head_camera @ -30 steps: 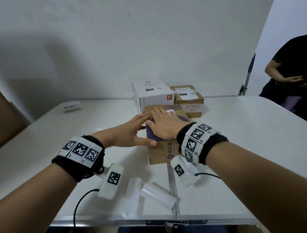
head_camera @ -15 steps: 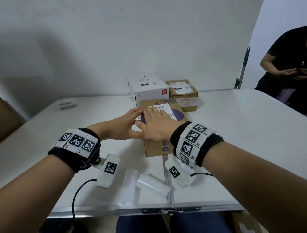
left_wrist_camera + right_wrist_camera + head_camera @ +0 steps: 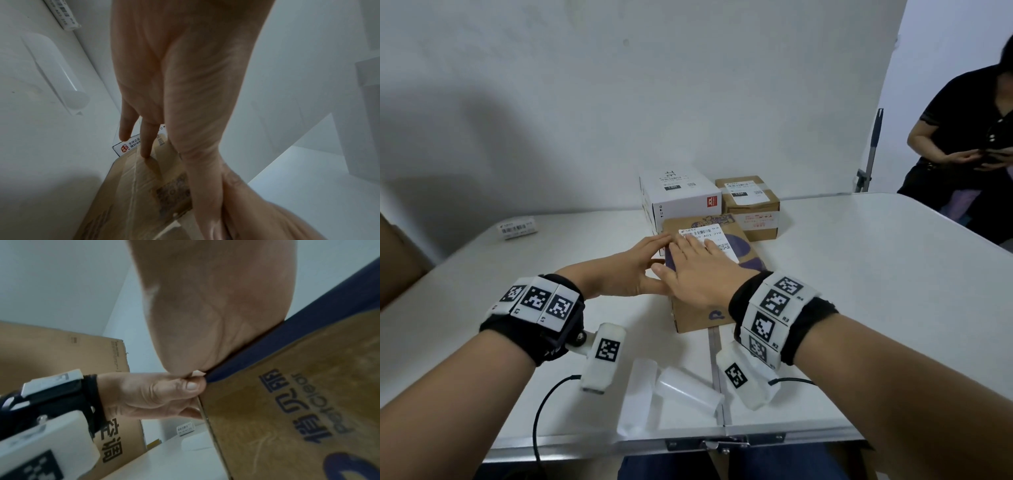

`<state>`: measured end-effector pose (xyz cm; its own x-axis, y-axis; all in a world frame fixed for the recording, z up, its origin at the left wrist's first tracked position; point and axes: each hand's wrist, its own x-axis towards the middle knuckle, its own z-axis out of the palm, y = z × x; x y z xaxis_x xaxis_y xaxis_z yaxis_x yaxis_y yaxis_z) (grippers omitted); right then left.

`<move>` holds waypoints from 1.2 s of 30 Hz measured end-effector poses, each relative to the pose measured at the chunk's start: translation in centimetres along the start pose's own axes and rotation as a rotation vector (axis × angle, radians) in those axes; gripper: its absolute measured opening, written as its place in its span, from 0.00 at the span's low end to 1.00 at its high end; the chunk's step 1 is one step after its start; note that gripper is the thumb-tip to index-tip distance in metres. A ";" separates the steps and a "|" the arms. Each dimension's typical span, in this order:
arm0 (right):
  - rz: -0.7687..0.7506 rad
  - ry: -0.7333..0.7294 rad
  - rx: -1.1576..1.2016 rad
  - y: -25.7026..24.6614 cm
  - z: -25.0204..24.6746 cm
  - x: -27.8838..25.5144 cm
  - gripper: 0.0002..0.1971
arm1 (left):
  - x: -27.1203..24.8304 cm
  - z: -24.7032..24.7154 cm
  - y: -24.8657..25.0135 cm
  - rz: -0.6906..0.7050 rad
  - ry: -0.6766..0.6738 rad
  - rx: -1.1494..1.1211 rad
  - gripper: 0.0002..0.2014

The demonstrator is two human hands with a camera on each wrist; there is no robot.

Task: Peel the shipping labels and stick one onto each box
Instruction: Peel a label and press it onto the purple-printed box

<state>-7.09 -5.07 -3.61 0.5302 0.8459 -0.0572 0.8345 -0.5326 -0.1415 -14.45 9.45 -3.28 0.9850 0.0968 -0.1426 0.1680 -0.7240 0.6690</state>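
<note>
Two hands are down on the nearest brown box (image 3: pixel 709 308), which sits at the middle of the white worktop (image 3: pixel 859 274). My right hand (image 3: pixel 698 270) lies flat on the box top, fingers straight and spread, palm down, the fingertips over the near part of the shipping label (image 3: pixel 705 236) stuck on that top; it grasps nothing, only presses. My left hand (image 3: pixel 633 270) comes in from the left, fingers straight and relaxed along the box's left edge, thumb stretched toward the right thumb so the two touch at the near left corner. From the left wrist view the fingertips (image 3: pixel 146 154) rest on the taped cardboard; that hand too is released, holding nothing. Both forearms reach forward, each with a black wrist band carrying square markers.

Behind this box stand a white box (image 3: pixel 681 198) and, just beside it on the right, a smaller brown box (image 3: pixel 751 205); each has a label on top. Near my edge of the worktop lie curled strips of peeled backing paper (image 3: pixel 671 390). A spare label (image 3: pixel 517 229) lies well apart at the far left, close to the plain white wall (image 3: pixel 619 102). A large cardboard carton (image 3: pixel 397 260) stands at the left edge. At the right, another person in a dark top (image 3: pixel 969 144) stands beyond the worktop.
</note>
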 end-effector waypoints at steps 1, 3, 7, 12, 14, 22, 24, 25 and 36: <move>-0.001 0.001 0.006 0.1 0.0 0.0 0.36 | 0.0 0.0 0.0 0.001 0.001 -0.012 0.44; 0.000 0.006 0.015 0.2 -0.1 -0.1 0.36 | 0.0 0.0 0.1 -0.008 -0.003 -0.029 0.44; 0.014 0.013 0.014 0.9 -0.2 -0.4 0.35 | -0.1 0.1 0.4 -0.019 0.003 -0.042 0.37; 0.078 0.115 0.086 3.3 -1.1 -0.3 0.34 | 0.0 -0.3 0.2 -0.054 0.026 -0.050 0.55; 0.130 0.160 0.120 4.4 -1.2 0.1 0.35 | 0.1 -0.6 -0.1 -0.100 0.042 -0.061 0.53; 0.253 0.208 0.315 6.8 -0.5 1.9 0.37 | 1.1 -1.1 0.2 -0.178 0.021 -0.028 0.50; 0.248 0.203 0.315 7.2 -0.7 2.4 0.36 | 1.6 -1.2 0.4 -0.179 0.010 -0.024 0.50; 0.247 0.204 0.303 7.4 -0.8 2.6 0.36 | 1.7 -1.2 0.6 -0.174 0.003 -0.027 0.50; 0.229 0.155 0.244 8.1 -1.8 4.1 0.37 | 3.2 -2.3 1.2 -0.199 0.134 0.045 0.39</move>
<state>2.13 -5.97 -3.17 0.7309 0.6816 0.0334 0.6413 -0.6692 -0.3754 -10.95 10.46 -1.21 0.9294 0.3284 -0.1685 0.3607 -0.7107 0.6041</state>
